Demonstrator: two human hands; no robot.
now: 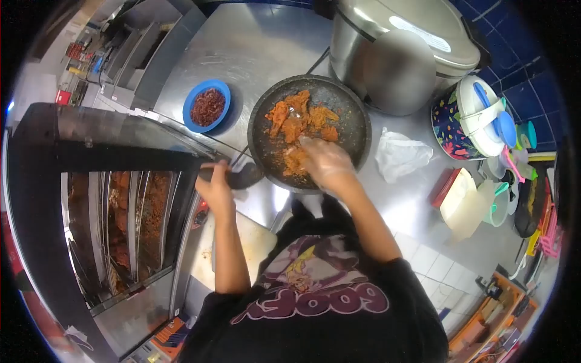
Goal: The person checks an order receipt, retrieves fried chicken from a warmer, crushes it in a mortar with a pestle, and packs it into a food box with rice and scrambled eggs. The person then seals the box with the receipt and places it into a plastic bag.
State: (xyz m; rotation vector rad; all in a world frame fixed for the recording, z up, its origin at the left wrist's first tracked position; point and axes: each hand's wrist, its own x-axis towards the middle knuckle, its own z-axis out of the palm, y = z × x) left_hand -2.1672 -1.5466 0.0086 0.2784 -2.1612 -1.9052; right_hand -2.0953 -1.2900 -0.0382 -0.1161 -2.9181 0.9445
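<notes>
My left hand [216,186] is closed around the dark handle [242,176] of a wide grey-black pan [357,136]. In the pan lie orange-brown pieces of what looks like crumbled fried chicken [295,124], with loose crumbs around them. My right hand [327,162], in a clear plastic glove, reaches over the pan's near rim. Its fingers are bent down and closed on the chicken near the middle, with the fingertips partly hidden. A blue bowl [227,106] of dark red, coarse food stands on the steel counter left of the pan.
A large steel cooker [357,45] stands behind the pan. To the right are a white plastic bag [400,156], a patterned bucket [448,130] with a white lid, and a red-edged stack of paper [460,193]. A glass-fronted food cabinet [121,145] borders my left side.
</notes>
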